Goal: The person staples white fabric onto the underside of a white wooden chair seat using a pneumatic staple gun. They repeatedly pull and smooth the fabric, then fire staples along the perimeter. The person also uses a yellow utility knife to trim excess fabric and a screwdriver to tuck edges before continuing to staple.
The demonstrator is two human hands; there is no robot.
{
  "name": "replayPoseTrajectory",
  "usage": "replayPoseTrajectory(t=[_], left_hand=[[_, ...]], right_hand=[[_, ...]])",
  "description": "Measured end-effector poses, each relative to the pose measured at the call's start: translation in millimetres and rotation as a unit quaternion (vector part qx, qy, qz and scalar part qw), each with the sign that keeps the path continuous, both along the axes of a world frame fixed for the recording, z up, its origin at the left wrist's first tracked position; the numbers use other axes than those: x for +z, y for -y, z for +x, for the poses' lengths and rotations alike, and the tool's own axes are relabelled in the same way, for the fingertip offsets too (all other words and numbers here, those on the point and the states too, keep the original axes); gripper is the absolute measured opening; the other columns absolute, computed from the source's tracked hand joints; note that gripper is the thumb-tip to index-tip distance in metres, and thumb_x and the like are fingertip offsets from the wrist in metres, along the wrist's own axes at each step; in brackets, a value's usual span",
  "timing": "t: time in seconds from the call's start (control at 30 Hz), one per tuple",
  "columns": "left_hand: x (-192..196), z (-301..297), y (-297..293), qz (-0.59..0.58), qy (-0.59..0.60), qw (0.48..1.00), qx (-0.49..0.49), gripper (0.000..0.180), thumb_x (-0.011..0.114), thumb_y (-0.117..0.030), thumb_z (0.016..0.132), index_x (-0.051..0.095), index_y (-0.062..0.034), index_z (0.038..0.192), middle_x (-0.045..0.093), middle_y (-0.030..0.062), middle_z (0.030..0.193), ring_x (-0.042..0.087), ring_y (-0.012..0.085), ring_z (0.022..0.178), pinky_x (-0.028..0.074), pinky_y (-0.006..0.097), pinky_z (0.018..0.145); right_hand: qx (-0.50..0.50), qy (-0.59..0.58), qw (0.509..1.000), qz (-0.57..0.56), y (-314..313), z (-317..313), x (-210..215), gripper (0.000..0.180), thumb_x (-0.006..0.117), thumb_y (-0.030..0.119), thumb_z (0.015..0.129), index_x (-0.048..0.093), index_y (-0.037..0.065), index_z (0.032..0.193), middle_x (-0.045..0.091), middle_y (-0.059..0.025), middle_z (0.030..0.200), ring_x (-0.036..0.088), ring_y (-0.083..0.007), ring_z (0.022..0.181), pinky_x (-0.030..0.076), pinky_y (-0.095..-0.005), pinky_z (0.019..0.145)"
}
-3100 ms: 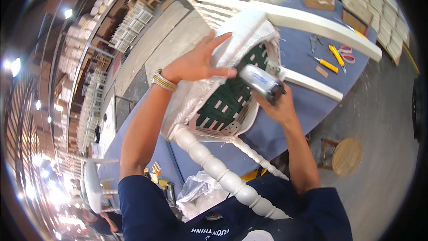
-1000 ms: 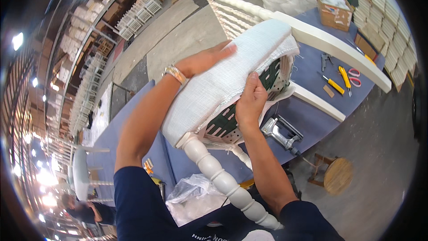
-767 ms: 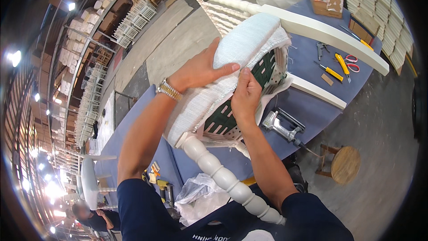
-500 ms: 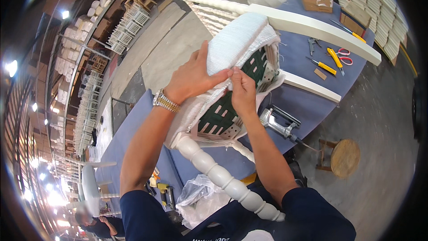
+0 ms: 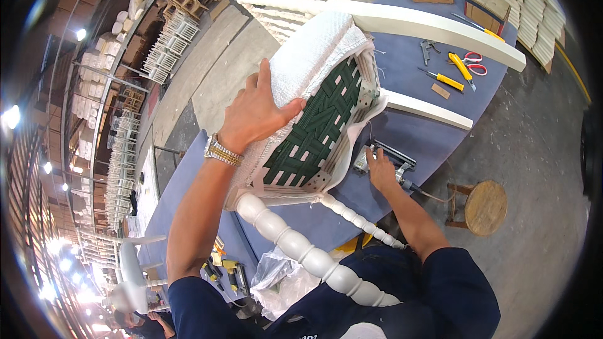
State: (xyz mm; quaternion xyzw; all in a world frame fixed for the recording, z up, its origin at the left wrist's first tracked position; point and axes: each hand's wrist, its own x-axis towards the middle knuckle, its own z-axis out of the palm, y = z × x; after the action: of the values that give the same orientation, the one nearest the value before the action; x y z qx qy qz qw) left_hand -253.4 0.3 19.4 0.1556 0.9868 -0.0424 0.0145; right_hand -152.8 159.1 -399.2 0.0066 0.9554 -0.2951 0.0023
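Head view: pressing spread left fingers (image 5: 264, 76) on the chair seat (image 5: 314, 44); resting bent, nearer right fingers (image 5: 373, 159), with unclear grip, over the staple gun (image 5: 360, 163) on the worktop (image 5: 433, 141), slanting lengthwise rightward from the seat.

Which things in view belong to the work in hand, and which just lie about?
In use: white chair; white fabric, under the left hand; silver staple gun, at the right hand.
Apparently idle: red-handled scissors, yellow cutter, wooden stool.
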Motion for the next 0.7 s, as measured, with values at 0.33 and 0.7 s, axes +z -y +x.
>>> replayPoseTrajectory(t=[0.33, 0.7], left_hand=[[-2.9, 3.3, 1.1, -0.012, -0.008, 1.0, 0.009, 0.116, 0.069, -0.067, 0.083, 0.021, 0.0065, 0.159, 0.046, 0.0414, 0.145, 0.058, 0.0526, 0.125, 0.049, 0.052, 0.104], [-6.4, 1.2, -0.1, -0.008, -0.01, 1.0, 0.02, 0.117, 0.077, -0.053, 0.078, 0.017, 0.0027, 0.161, 0.042, 0.0367, 0.149, 0.053, 0.0557, 0.129, 0.048, 0.062, 0.101]], right_hand=[[-0.083, -0.146, 0.918, -0.359, -35.5, -24.3, 164.8, 0.044, 0.082, 0.014, 0.078, 0.068, -0.002, 0.116, 0.072, -0.0207, 0.111, 0.073, -0.0341, 0.099, 0.057, -0.041, 0.087], [0.062, -0.313, 0.817, -0.48, -10.4, -22.0, 252.9, 0.035, 0.082, 0.005, 0.075, 0.068, -0.004, 0.105, 0.071, -0.0128, 0.094, 0.071, -0.0225, 0.082, 0.054, -0.0309, 0.075]])
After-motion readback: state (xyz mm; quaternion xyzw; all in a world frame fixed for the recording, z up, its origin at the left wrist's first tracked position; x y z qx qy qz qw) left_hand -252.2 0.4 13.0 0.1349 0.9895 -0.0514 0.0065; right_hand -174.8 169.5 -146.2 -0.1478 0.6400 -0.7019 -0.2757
